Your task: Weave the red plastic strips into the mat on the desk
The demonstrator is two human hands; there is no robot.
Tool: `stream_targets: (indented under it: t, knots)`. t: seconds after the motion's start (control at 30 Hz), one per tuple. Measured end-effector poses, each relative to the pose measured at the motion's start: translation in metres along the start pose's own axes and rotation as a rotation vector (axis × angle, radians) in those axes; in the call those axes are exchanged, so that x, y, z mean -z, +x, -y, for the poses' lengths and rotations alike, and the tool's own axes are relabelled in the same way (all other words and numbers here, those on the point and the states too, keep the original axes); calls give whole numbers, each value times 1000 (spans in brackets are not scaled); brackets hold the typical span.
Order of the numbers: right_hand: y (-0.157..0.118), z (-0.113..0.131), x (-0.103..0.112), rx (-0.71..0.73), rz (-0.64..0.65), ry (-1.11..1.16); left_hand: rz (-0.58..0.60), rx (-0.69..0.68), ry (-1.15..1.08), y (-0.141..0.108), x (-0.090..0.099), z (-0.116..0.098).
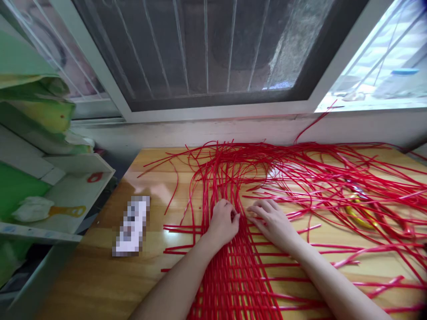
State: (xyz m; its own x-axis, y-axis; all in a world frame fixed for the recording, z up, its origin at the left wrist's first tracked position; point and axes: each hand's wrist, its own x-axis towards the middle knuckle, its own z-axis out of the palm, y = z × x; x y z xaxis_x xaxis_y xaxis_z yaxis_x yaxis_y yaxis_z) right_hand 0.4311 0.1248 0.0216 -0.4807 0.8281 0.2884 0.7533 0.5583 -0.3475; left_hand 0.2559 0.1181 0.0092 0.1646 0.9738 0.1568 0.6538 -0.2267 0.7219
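Observation:
A woven panel of red plastic strips lies on the wooden table, with long strips running away from me and cross strips sticking out on both sides. My left hand rests on the panel's upper part, fingers curled closed around some of the lengthwise red strips. Just beyond the panel's right edge, my right hand has its fingertips and thumb drawn together at a red strip. The fingers partly hide exactly which strip each hand grips.
Loose red strips sprawl across the table's back and right. Among them lies a tool with yellow and red handles. A blurred-out pale rectangular object is at left. Behind stands a window; a shelf is at far left.

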Motion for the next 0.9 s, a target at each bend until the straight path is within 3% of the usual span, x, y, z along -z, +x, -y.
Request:
stream_targets:
  t: [0.07, 0.17, 0.33, 0.57, 0.77, 0.9]
  knots:
    - [1, 6, -1, 43, -37, 16, 1, 8, -22, 0, 0, 1]
    - [1, 12, -8, 82, 32, 104, -15, 19, -61, 0, 1, 0]
    - [-1, 10, -20, -15, 85, 164, -41, 66, -124, 2, 2, -4]
    - [0, 6, -20, -139, 61, 258, -51, 116, -173, 7, 0, -5]
    - [0, 8, -18, -237, 36, 323, -33, 51, -14, 8, -2, -3]
    - [-3, 8, -18, -211, 3, 375, -58, 42, 35, 7, -5, -2]
